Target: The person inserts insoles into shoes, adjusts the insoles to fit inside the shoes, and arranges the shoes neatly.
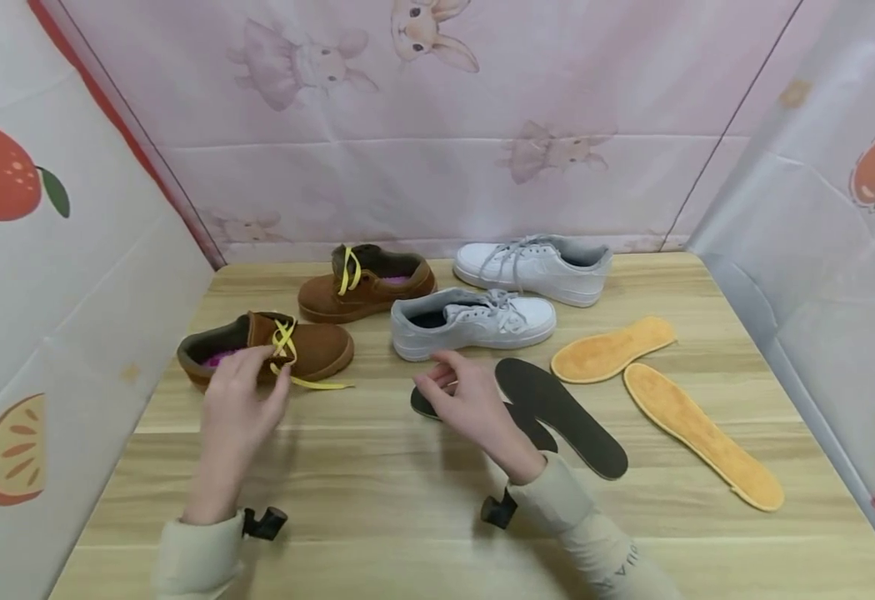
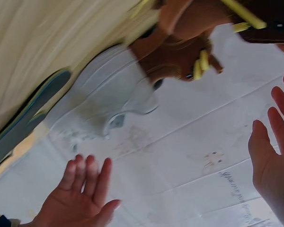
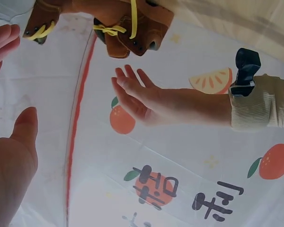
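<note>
Table point(image 1: 362, 492), shoe point(image 1: 261, 330) partly behind left hand point(image 1: 238, 407)

The person's left hand point(image 1: 238, 404) hangs raised, its fingers loosely bent and the thumb apart from them; the left forearm point(image 1: 199, 560) runs back behind it toward the body. Well apart, to its right, the right hand point(image 1: 471, 404) is raised too, fingers relaxed, thumb spread, the right forearm point(image 1: 598, 542) slanting back and outward behind it.

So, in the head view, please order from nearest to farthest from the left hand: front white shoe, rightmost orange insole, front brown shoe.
1. Front brown shoe, close beyond the left hand.
2. Front white shoe, farther right.
3. Rightmost orange insole, far right.
</note>
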`<state>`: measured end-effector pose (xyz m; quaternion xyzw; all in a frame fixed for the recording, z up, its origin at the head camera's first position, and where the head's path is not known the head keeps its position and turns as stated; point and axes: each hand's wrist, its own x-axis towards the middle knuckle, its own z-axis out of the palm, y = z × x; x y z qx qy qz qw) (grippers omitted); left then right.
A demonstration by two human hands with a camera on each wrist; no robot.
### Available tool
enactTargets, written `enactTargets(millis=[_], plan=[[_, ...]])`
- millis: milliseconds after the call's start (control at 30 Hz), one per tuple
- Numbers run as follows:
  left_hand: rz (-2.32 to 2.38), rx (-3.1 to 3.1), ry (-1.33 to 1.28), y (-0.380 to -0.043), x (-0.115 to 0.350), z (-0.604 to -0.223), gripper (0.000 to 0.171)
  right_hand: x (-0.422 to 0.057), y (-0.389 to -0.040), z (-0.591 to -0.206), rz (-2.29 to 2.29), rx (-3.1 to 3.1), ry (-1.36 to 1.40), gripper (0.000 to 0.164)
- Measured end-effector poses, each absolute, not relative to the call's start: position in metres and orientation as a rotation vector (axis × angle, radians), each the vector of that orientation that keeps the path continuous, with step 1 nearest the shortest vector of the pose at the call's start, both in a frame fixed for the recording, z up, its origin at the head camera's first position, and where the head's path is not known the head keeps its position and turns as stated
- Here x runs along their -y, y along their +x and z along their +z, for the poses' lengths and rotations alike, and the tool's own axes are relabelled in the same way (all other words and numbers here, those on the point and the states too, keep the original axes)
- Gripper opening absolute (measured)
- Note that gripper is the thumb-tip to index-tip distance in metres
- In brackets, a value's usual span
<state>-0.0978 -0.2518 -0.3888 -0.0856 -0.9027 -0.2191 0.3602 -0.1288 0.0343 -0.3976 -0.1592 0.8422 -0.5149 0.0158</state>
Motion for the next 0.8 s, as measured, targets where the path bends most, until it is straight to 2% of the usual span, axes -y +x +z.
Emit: enactTargets(millis=[333, 800], plan=[[-0.476, 2.282, -0.183, -0.106, 0.296, -0.38, 0.017, -0.016, -0.139, -0.402, -1.709, -2.477, -0.436, 0.036], [-0.479, 2.246, 0.02, -0.133, 0.357, -0.41, 0.021, 0.021, -0.155, -0.402, -1.999, -2.025, -0.278, 0.028]])
